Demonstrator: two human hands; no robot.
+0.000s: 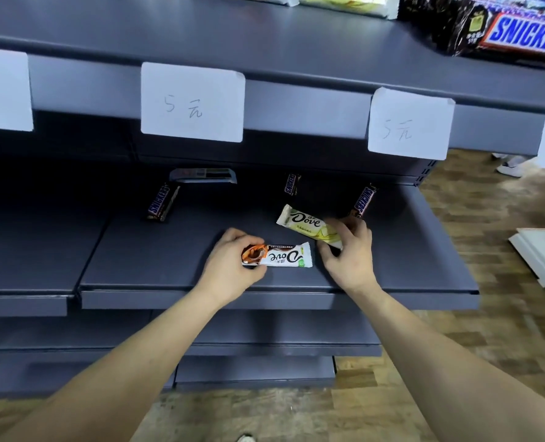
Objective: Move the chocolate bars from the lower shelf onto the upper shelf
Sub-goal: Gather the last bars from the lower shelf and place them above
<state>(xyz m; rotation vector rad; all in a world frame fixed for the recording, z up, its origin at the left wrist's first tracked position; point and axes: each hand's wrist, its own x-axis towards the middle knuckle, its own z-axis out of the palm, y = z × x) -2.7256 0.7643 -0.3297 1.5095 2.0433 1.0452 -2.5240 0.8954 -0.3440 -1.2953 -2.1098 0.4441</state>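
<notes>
Both forearms reach in from the near edge, angled toward each other and forward over the lip of the lower shelf [175, 250]. Left hand [229, 260]: knuckles up, wrist roughly level, fingers [232, 239] curled round the brown end of a white-and-brown Dove bar [280, 256]; thumb under the wrapper, the rest of the bar sticking out to the right, printing upside down. Bar looks barely clear of the shelf or resting on it, cannot tell which. Holding by one end leaves the length free, which should suit sliding it onto a higher surface. Right hand [349, 250]: just beside the left, turned slightly inward, fingers closed on the near end of a pale yellow Dove bar [309, 226], which slants away to the upper left. One bar per hand, so judged a two-at-once pick-up, lift not yet made. Farther back on the same shelf, untouched: a Snickers bar [162, 202] at left, a second Snickers bar [291, 184] mid-back, a third Snickers bar [364, 200] just behind the right hand, and a flat grey packet [202, 175] at the rear. Above, price cards [193, 102] hang off the front of the upper shelf [201, 30], which overhangs; hands must come out toward the body before rising. A large Snickers pack [503, 27] sits at its right.
</notes>
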